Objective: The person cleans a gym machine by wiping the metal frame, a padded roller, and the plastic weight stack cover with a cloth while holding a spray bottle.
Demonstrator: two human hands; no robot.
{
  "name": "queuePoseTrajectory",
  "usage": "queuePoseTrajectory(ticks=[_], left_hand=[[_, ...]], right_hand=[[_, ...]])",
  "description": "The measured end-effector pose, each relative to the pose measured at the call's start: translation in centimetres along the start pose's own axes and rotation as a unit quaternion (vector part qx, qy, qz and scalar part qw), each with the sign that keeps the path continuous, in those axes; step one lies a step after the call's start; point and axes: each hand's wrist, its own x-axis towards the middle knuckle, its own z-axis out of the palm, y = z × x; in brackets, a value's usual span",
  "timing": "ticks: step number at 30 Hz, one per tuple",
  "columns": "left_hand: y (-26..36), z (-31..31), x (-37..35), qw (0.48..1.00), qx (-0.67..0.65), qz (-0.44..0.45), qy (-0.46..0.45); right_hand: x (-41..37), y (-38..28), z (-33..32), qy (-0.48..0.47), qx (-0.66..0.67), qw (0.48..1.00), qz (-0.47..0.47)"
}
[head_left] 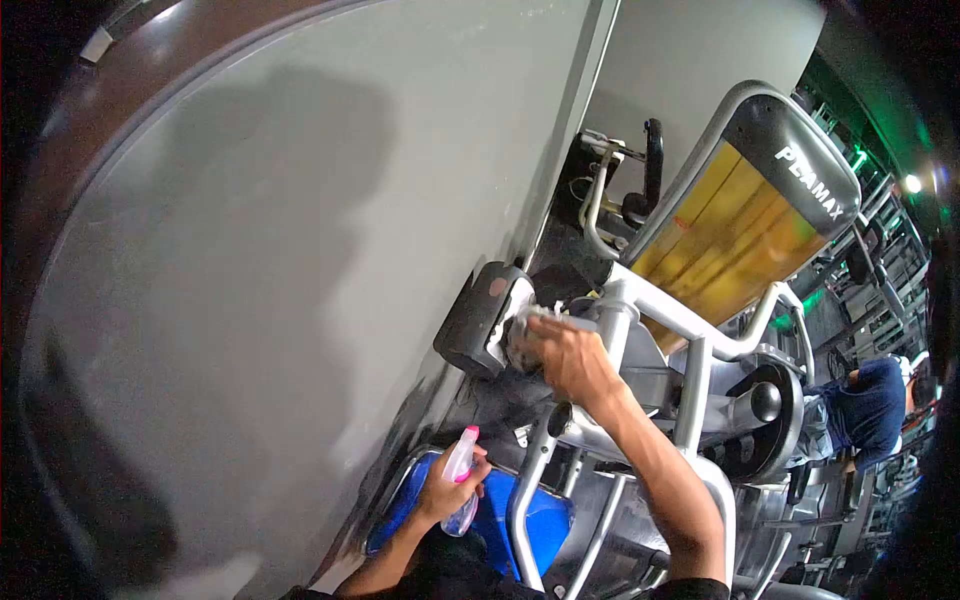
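Here | right hand [574, 360] outstretched toward 11 o'clock, gripping a cloth [519, 343] at the pad [473, 322] | left hand [440, 494], 6 o'clock, curled around a bottle [459, 462]

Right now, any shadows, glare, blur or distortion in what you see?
Head view: the frame bends like a fisheye, with black corners; head view: a broad shadow falls on the grey wall; head view: the right hand looks slightly blurred; head view: a bright light glares near the right edge.
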Motion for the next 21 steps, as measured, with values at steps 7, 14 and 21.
queuePoseTrajectory(ticks=[7,14,21], left_hand=[[-1.3,-0.1,0.6,0.995,0.002,-0.094,-0.017],[-2.0,0.8,0.7,0.996,0.030,-0.083,-0.012],[-3.4,-0.6,0.4,0.997,-0.037,-0.059,0.029]], right_hand=[[0.6,1.3,-8.0,-0.083,0.179,0.978,0.066],[6.3,0.5,2.6,0.030,0.033,0.996,0.083],[3.9,-2.4,-4.0,-0.232,0.054,0.971,-0.027]])
